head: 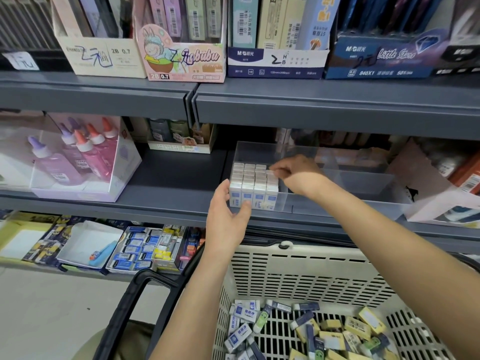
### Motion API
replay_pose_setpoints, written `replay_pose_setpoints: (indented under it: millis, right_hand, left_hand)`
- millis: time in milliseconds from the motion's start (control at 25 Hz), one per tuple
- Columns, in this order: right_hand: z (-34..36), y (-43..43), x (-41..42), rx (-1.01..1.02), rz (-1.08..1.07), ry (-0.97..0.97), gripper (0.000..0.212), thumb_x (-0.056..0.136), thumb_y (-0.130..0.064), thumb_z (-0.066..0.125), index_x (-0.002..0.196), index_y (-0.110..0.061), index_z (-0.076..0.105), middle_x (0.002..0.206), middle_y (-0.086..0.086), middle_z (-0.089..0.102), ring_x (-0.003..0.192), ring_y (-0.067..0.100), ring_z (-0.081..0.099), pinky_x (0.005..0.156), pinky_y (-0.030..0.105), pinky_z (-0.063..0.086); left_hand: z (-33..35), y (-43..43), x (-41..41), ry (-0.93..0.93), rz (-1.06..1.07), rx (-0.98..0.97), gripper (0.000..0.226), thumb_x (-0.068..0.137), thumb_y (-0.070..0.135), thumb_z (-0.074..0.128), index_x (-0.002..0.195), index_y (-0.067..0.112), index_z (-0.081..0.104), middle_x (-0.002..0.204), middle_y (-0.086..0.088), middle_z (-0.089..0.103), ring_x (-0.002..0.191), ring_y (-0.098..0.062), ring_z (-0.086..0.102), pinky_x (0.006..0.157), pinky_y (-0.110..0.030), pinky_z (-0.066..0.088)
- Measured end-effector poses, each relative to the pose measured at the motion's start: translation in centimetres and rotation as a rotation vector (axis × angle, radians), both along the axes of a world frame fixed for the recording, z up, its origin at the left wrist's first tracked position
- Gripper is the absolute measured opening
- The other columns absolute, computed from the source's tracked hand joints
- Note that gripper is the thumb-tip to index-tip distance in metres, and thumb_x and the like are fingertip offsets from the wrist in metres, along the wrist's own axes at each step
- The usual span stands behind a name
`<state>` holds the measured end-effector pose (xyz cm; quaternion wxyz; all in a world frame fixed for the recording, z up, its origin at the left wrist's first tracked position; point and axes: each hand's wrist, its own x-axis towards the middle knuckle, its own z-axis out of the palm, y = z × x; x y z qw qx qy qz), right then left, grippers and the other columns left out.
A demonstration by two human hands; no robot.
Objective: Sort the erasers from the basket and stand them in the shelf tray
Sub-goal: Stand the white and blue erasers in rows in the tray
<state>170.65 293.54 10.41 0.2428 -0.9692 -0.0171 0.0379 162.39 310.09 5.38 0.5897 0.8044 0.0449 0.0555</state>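
The left hand (228, 211) rests open against the clear tray's (350, 184) front, while the right hand (296, 175) pinches a standing eraser (271, 174).

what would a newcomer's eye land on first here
First, the tight block of white erasers standing in the left end of the clear tray on the middle shelf. The left hand is braced at the tray's front left corner, and the right hand reaches over the block's back right. Next, the slatted basket at the bottom, with loose erasers, blue-and-white and yellow, heaped inside.
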Motion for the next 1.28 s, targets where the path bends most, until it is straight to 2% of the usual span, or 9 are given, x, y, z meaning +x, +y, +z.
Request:
replay_pose_setpoints:
  millis: [160,240,360,440,560,640,800,960,1280]
  right_hand:
    - [0.4,-0.7,-1.8,0.168,-0.013,-0.045,0.030,0.094,-0.017,0.051,0.122,-0.021,0.060,0.126,-0.001,0.061,0.113,0.015,0.057,0.097,0.021,0.040]
    - [0.8,-1.3,-3.8,0.260,-0.027,-0.163,0.027,0.092,-0.018,0.053,0.117,-0.022,0.064,0.116,-0.004,0.066,0.102,0.007,0.060,0.086,0.012,0.041]
    - [0.0,-1.3,-9.2,0.433,0.076,-0.342,0.022,0.091,-0.016,0.055,0.106,-0.023,0.069,0.097,-0.011,0.071,0.075,-0.011,0.059,0.066,0.000,0.038]
    - [-2.6,-0.9,-13.6,0.512,0.201,-0.278,0.022,0.091,-0.018,0.055,0.106,-0.027,0.067,0.092,-0.019,0.069,0.074,-0.016,0.059,0.066,-0.001,0.040]
    - [-9.2,0.2,-19.1,0.310,0.397,0.025,0.023,0.092,-0.023,0.052,0.112,-0.030,0.062,0.106,-0.017,0.065,0.084,-0.015,0.057,0.074,-0.001,0.040]
    - [-14.1,1.0,-21.0,0.109,0.498,0.186,0.028,0.093,-0.024,0.053,0.119,-0.022,0.060,0.119,-0.005,0.060,0.104,0.002,0.056,0.093,0.013,0.041]
    - [-20.0,3.5,-21.3,-0.058,0.473,0.211,0.053,0.088,-0.030,0.057,0.138,-0.020,0.041,0.142,0.001,0.039,0.131,0.018,0.034,0.111,0.031,0.027]
    - [-21.7,5.8,-19.6,-0.146,0.492,0.239,0.082,0.078,-0.046,0.064,0.145,-0.025,0.021,0.150,-0.001,0.026,0.135,0.023,0.026,0.111,0.039,0.023]
    - [-22.3,1.0,-20.5,-0.260,0.470,0.340,0.069,0.078,-0.055,0.061,0.136,-0.036,0.029,0.129,0.003,0.042,0.119,0.025,0.043,0.094,0.037,0.041]
  left_hand:
    - [0.9,0.4,-1.6,0.031,-0.039,0.003,0.057,0.089,0.021,0.060,0.140,0.020,0.035,0.130,0.013,0.049,0.127,-0.005,0.041,0.093,-0.014,0.032]
    - [1.6,1.0,-3.0,0.074,-0.109,0.127,0.053,0.088,0.026,0.060,0.137,0.022,0.039,0.124,0.019,0.050,0.127,-0.007,0.042,0.098,-0.023,0.036]
    - [2.1,3.1,-6.9,0.051,-0.215,0.319,0.048,0.087,0.030,0.061,0.132,0.022,0.047,0.131,0.008,0.051,0.122,-0.009,0.046,0.104,-0.037,0.041]
    - [1.9,5.1,-10.0,-0.053,-0.225,0.435,0.038,0.086,0.026,0.063,0.123,0.021,0.057,0.122,0.007,0.057,0.116,-0.012,0.051,0.103,-0.034,0.040]
    - [0.9,7.4,-14.0,-0.111,-0.146,0.543,0.028,0.083,0.019,0.067,0.111,0.017,0.065,0.124,0.002,0.055,0.120,-0.015,0.046,0.104,-0.022,0.026]
    - [0.1,7.8,-15.7,-0.063,-0.154,0.522,0.028,0.083,0.016,0.068,0.111,0.018,0.065,0.131,0.005,0.048,0.124,-0.010,0.040,0.104,-0.016,0.021]
    - [-0.9,7.4,-16.5,-0.031,-0.168,0.470,0.028,0.086,0.021,0.064,0.114,0.022,0.063,0.135,0.016,0.036,0.129,-0.007,0.036,0.104,-0.029,0.032]
    - [-1.3,7.4,-16.1,-0.049,-0.178,0.507,0.026,0.085,0.024,0.064,0.111,0.022,0.064,0.139,0.012,0.035,0.127,0.000,0.030,0.107,-0.024,0.025]
    - [-1.6,7.5,-16.1,-0.050,-0.174,0.461,0.021,0.086,0.024,0.063,0.107,0.023,0.064,0.133,0.019,0.033,0.129,0.000,0.031,0.108,-0.026,0.026]
